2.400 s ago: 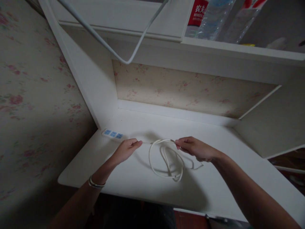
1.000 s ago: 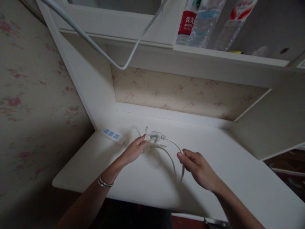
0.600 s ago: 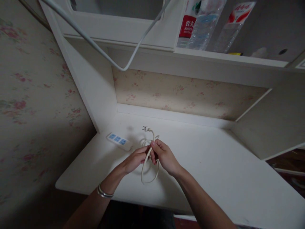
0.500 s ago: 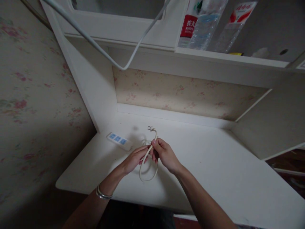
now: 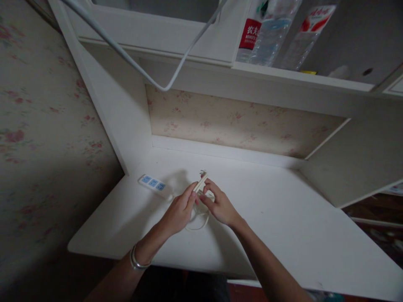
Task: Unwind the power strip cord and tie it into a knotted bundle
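Above the white desk, my left hand (image 5: 181, 209) is closed around a folded bundle of off-white power cord (image 5: 199, 184), its thumb pressing on the strands. The cord's plug (image 5: 203, 172) points away from me, prongs to the far left. My right hand (image 5: 221, 205) is curled against the bundle from the right, fingers bent near the plug and thumb by the strands; part of its grip is hidden. A loop of cord hangs below both hands. Left of them lies a white power strip (image 5: 153, 183) with blue-faced sockets.
The white desk (image 5: 270, 222) stretches right and ends at a rounded left corner. A shelf above it holds several plastic bottles (image 5: 270, 35). A pale bent tube or cable (image 5: 163, 89) hangs across the upper view. Floral wallpaper (image 5: 47, 138) covers the left wall.
The cord near the plug is now gathered into parallel strands in my left hand. My right hand's thumb and index finger have loosened from their pinch, and the hanging loop is shorter.
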A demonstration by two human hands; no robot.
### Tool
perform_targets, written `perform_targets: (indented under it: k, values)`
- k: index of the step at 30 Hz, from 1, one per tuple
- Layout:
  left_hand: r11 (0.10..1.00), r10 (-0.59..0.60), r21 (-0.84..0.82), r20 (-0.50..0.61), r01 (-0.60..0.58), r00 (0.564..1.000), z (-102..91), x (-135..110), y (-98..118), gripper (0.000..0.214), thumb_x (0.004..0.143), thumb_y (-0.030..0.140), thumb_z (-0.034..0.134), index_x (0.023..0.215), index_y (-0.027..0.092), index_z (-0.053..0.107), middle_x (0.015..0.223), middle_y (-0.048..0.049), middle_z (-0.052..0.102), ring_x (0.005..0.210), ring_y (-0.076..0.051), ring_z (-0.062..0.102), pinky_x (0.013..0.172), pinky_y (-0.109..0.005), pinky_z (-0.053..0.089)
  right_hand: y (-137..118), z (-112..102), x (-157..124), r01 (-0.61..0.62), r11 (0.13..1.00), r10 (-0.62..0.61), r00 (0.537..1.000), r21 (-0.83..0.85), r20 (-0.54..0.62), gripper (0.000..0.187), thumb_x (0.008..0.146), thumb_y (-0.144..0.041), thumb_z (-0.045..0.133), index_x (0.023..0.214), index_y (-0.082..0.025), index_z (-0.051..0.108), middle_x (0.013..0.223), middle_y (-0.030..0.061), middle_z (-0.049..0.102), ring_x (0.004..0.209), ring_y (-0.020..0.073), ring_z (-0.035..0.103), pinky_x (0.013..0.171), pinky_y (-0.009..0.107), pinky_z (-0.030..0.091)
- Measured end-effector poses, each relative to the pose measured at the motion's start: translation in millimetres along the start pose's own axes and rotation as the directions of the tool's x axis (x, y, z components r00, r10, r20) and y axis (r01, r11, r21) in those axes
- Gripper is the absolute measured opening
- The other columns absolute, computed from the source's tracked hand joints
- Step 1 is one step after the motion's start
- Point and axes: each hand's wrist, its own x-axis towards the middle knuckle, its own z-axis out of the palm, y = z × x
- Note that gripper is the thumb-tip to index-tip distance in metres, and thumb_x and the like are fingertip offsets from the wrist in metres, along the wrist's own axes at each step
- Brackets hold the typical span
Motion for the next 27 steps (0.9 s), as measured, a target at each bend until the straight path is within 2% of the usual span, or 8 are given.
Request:
perform_targets:
  k: [2,6,13,16,19,23,25,27]
  values:
    - [0.999,-0.037,-0.025,-0.072,0.035,0.997,1.0,1,-3,0.044,0.098,0.038,0.029,0.136,0.019,0.041,0.081,-0.0006,0.064,0.069,-0.015,0.057,0.069,-0.026,0.042,4,2,-2,0.01,0.994,-0.012,1.0,-0.106,-0.018,0.026,0.089,-0.033,0.053,0.113,-0.025,0.058,0.14,0.0047,0.048,0.133,0.0221,0.039,0.112,0.043,0.027]
    - [0.996,-0.074,-0.065,-0.221,0.061,0.972,0.4,3,-9,0.042,0.097,0.039,0.029,0.127,0.018,0.049,0.079,-0.0017,0.062,0.065,-0.014,0.056,0.063,-0.025,0.043,24,9,-5,-0.101,0.988,0.09,0.991,-0.116,-0.097,0.057,0.092,-0.036,0.047,0.146,-0.028,0.03,0.148,0.0055,0.039,0.133,0.0237,0.04,0.11,0.046,0.033]
    - [0.986,-0.148,-0.127,-0.355,0.11,0.923,-0.8,8,-18,0.039,0.096,0.041,0.033,0.12,0.02,0.055,0.084,-0.0042,0.064,0.075,-0.016,0.061,0.069,-0.026,0.049,37,17,-8,-0.054,0.988,0.027,0.983,-0.143,-0.183,0.056,0.093,-0.036,0.046,0.147,-0.03,0.029,0.149,0.0063,0.035,0.136,0.0232,0.034,0.111,0.047,0.032]
    - [0.981,-0.174,-0.138,-0.355,0.132,0.919,-1.1,9,-17,0.04,0.095,0.043,0.033,0.118,0.02,0.056,0.088,-0.0049,0.065,0.074,-0.016,0.061,0.07,-0.027,0.05,33,18,-10,-0.053,0.981,0.01,0.974,-0.186,-0.228,0.056,0.094,-0.038,0.045,0.147,-0.029,0.028,0.151,0.0074,0.029,0.138,0.0218,0.029,0.114,0.045,0.027]
    - [0.983,-0.159,-0.138,-0.332,0.119,0.93,-0.6,9,-16,0.04,0.094,0.045,0.036,0.112,0.02,0.06,0.083,-0.004,0.064,0.071,-0.016,0.059,0.068,-0.027,0.048,30,17,-7,-0.046,0.971,0.003,0.984,-0.236,-0.18,0.064,0.093,-0.041,0.047,0.149,-0.026,0.02,0.155,0.0079,0.02,0.143,0.0221,0.018,0.116,0.046,0.02]
    - [0.961,-0.208,-0.239,-0.293,0.138,0.933,-0.7,6,-17,0.04,0.09,0.049,0.043,0.103,0.018,0.065,0.069,-0.0009,0.059,0.063,-0.015,0.054,0.058,-0.024,0.042,29,11,3,0.015,0.967,-0.032,0.998,-0.253,-0.063,0.063,0.092,-0.044,0.048,0.147,-0.023,0.026,0.152,0.01,0.031,0.139,0.0224,0.028,0.115,0.044,0.022]
    - [0.942,-0.231,-0.298,-0.229,0.158,0.946,-3.0,5,-18,0.04,0.089,0.05,0.046,0.1,0.017,0.066,0.065,0.0006,0.055,0.059,-0.013,0.051,0.052,-0.022,0.037,28,6,7,0.051,0.964,-0.056,0.998,-0.262,-0.01,0.051,0.093,-0.043,0.047,0.139,-0.022,0.04,0.144,0.011,0.043,0.133,0.0234,0.038,0.111,0.043,0.029]
    - [0.934,-0.231,-0.314,-0.173,0.168,0.957,-7.2,4,-18,0.039,0.088,0.049,0.047,0.099,0.017,0.066,0.065,0.0009,0.054,0.058,-0.012,0.049,0.049,-0.021,0.033,24,-1,7,0.039,0.967,-0.019,0.996,-0.252,0.082,0.036,0.095,-0.042,0.043,0.12,-0.021,0.056,0.121,0.0102,0.061,0.112,0.0227,0.055,0.097,0.039,0.041]
